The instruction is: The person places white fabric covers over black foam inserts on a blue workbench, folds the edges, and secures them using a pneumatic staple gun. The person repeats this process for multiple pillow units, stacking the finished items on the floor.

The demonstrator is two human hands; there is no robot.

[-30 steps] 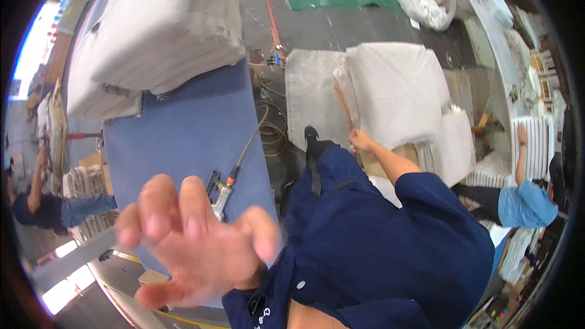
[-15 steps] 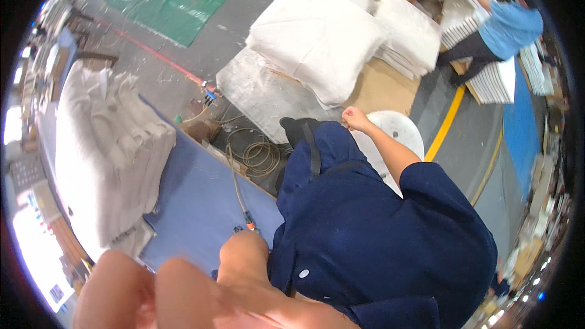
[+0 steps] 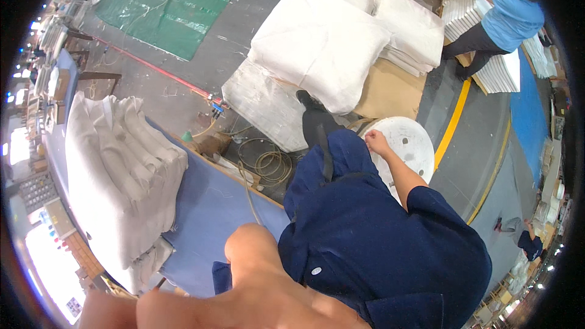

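My left hand (image 3: 183, 311) is raised very close at the lower edge, large and mostly cut off. Its bent knuckles show, but the fingertips and anything in them are hidden. Behind my left forearm lies a blue table surface (image 3: 213, 198) with a stack of folded off-white cloth (image 3: 122, 176). My right hand (image 3: 378, 142) hangs beside my dark blue clothing with its fingers curled, and nothing shows in them. Below it is a round white disc-like top (image 3: 405, 143) with small holes.
Ahead, large white fabric bundles (image 3: 317, 42) rest on a grey board (image 3: 262, 106) and brown cardboard. A coiled hose (image 3: 273, 161) lies near the table edge. A green sheet (image 3: 170, 6) covers floor at far left. A person in light blue (image 3: 512, 21) works beside stacked white panels (image 3: 496, 76).
My black-shod foot now reaches further forward, toward the white bundles. My left hand has sunk lower in the picture, and my forearm now hides the hose's orange fitting. My right hand stays curled.
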